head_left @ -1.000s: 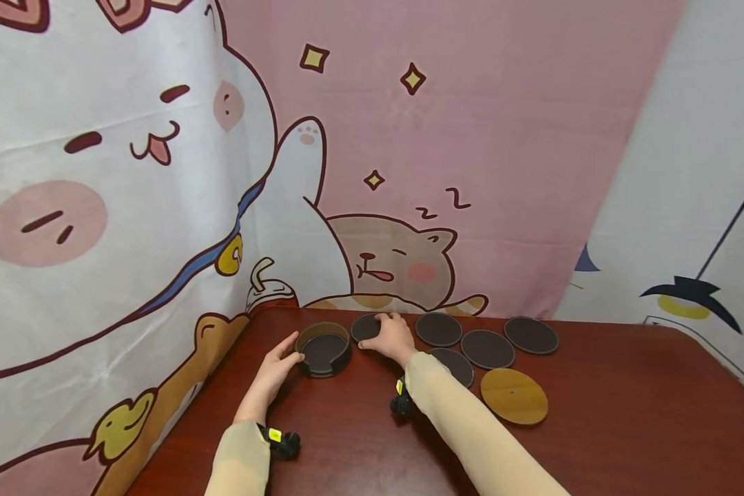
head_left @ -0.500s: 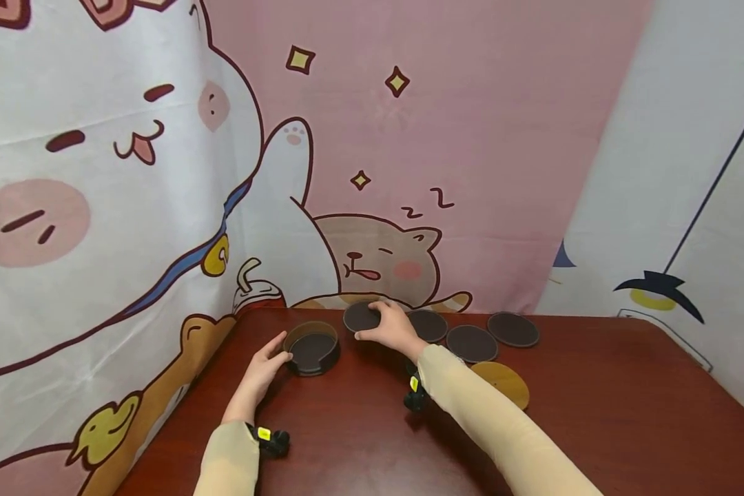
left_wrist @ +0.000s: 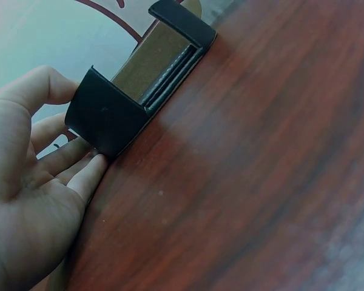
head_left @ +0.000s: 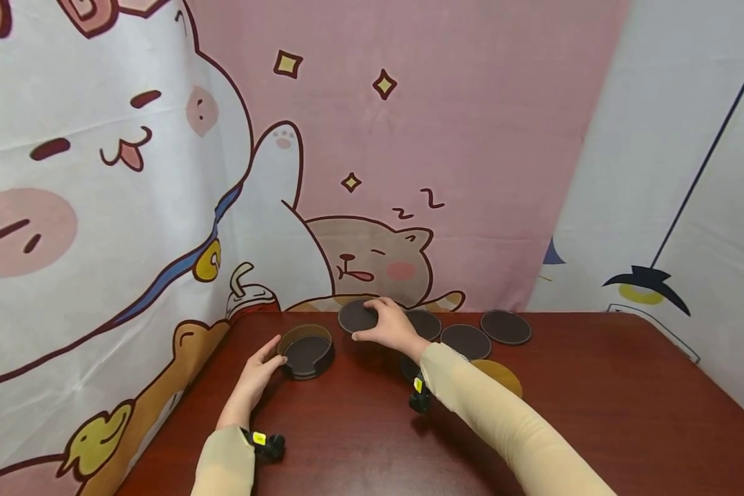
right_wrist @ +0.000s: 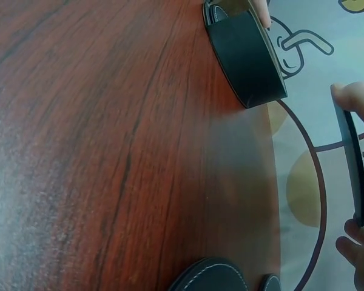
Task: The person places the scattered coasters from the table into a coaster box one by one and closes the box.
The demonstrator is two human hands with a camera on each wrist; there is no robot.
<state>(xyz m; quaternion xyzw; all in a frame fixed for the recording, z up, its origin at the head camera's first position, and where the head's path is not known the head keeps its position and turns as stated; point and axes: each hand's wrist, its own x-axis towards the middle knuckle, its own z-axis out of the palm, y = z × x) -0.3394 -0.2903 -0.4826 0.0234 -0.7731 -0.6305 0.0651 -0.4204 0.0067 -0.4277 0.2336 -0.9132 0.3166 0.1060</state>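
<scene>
My right hand (head_left: 393, 327) grips a round dark coaster (head_left: 356, 317) by its edge, thumb and fingers on opposite sides. In the right wrist view this coaster (right_wrist: 352, 160) appears nearly edge-on, off the table. To its left stands a round black coaster holder (head_left: 326, 357) with a tan inner wall and a notch in front. My left hand (head_left: 256, 372) holds the holder's left side, thumb toward the front and fingers farther back. In the left wrist view, a stitched dark edge shows through the notch of the holder (left_wrist: 103, 115), low inside.
Several dark coasters lie right of the holder, among them a far-right coaster (head_left: 506, 327) and a middle coaster (head_left: 466, 342). A tan disc (head_left: 501, 376) is partly hidden by the right sleeve (head_left: 502, 413). A printed cloth (head_left: 471, 172) hangs behind the reddish-brown table (head_left: 347, 441).
My right hand has lifted the coaster off the table, and it now hangs slightly tilted near the holder. The left hand stays at the holder. The head view has turned slightly right.
</scene>
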